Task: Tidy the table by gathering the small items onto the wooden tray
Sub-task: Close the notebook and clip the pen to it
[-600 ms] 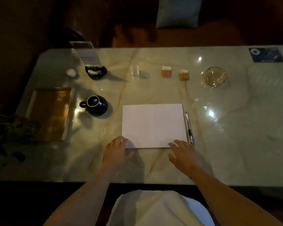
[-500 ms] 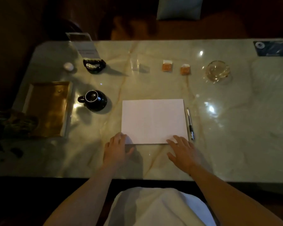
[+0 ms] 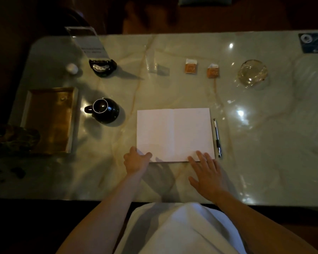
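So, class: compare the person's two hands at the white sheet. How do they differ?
The left hand curls at the white sheet's near left corner, thumb on top; the right hand lies flat with straight fingers. The left sits beside the corner, the right overlaps the near edge by the pen. Both touch the sheet.

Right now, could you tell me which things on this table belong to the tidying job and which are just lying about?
Belong to the job:
wooden tray
two orange packets
pen
small white item
left hand and right hand, both at the paper's near edge

Probably just lying about:
white paper
black cup
glass ashtray
sign stand
dark card
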Demonstrator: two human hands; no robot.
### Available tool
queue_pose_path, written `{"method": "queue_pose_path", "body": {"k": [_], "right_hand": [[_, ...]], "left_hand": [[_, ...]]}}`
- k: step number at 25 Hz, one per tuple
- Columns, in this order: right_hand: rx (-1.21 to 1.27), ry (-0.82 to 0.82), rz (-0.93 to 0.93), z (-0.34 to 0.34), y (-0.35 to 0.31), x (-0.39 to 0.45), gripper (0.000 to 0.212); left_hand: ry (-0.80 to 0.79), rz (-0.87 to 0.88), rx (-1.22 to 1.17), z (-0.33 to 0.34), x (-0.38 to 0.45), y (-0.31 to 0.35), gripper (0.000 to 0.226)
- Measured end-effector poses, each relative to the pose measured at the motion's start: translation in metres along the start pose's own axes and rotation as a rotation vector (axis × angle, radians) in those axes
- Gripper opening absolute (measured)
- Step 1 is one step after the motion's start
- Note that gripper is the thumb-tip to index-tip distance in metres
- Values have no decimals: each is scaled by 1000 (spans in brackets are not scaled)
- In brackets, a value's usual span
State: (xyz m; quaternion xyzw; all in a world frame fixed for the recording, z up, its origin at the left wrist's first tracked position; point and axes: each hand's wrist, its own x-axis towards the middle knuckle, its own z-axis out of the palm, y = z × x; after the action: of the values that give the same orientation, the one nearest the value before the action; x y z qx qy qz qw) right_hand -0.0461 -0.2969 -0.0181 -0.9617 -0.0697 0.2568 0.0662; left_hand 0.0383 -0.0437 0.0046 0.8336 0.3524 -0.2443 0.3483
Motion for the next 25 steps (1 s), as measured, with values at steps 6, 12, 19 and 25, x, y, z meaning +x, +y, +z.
{"method": "queue_pose_path", "body": {"k": [6,12,19,25], "right_hand": [[-32,28,-14,-6,0,-3,71],[-41,22,9,-11,0,-3,69],[-30,60,-17,-7,2,-2,74],[-64,73,-73,-16,-4,1,75]], "left_hand": [[-61,-208,-281,-19,14,9,27],[-128,-246,-329,-20,15,7,35],[-91,-125,-386,-21,9,2,22],[-119,150,-377,-43,-5,-3,44]]}}
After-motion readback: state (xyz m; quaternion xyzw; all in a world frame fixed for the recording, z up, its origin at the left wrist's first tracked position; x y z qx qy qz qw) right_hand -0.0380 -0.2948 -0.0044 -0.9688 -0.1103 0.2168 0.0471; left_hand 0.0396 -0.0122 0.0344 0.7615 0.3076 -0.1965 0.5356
